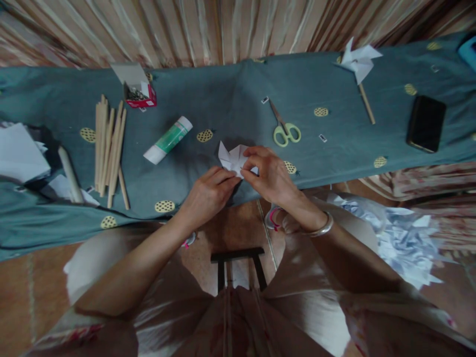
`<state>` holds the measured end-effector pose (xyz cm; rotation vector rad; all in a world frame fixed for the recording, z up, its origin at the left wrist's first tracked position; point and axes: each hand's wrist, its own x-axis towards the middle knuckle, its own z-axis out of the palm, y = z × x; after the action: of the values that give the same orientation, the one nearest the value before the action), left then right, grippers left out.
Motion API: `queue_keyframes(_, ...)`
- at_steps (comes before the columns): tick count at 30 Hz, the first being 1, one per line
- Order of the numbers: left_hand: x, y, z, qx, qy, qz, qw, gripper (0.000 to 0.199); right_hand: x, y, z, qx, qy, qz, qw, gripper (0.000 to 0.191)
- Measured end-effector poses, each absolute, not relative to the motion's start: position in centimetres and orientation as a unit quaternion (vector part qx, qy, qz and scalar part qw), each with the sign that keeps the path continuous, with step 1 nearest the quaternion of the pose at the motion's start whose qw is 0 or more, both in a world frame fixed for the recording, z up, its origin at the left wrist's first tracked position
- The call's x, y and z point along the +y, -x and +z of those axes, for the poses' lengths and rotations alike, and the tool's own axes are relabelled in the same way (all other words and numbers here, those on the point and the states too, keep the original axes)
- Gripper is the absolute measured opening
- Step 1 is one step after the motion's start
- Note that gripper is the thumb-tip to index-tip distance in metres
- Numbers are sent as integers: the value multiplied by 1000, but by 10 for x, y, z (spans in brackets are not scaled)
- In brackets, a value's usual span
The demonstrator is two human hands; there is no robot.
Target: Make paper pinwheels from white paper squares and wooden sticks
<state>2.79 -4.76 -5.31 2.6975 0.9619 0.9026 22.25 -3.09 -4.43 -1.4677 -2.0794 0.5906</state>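
A small folded white paper piece (232,157) with pointed flaps is held near the front edge of the cloth-covered table. My left hand (212,191) pinches its lower edge from the left. On the other side, my right hand (273,176) has its thumb and fingers closed on the paper, close to its middle. What lies between the right fingertips is too small to make out. Green-handled scissors (284,130) lie beyond my right hand, blades pointing away. A green and white glue stick (168,140) lies to the left of the paper.
Wooden sticks (108,148) and an open red box of small metal pieces (140,94) are at left, with white paper sheets (22,152) farther left. A finished pinwheel (358,62) and black phone (426,123) lie at right. A bag of white paper pieces (405,238) sits below.
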Motion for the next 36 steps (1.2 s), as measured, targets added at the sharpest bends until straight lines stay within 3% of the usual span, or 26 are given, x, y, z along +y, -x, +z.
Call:
queue_keyframes(16, -47, -28, -58, 351, -878, 297, 129, 19, -31, -220, -46, -769, 540, 200, 277, 15)
queue_keyframes(24, -48, -28, -58, 355, -875, 306, 118, 17, -35, -229, -40, -779, 525, 203, 276, 3)
queue_keyframes(36, -48, -28, -56, 358, -878, 294, 120, 18, -40, -236, -41, -808, 479, 217, 264, 15)
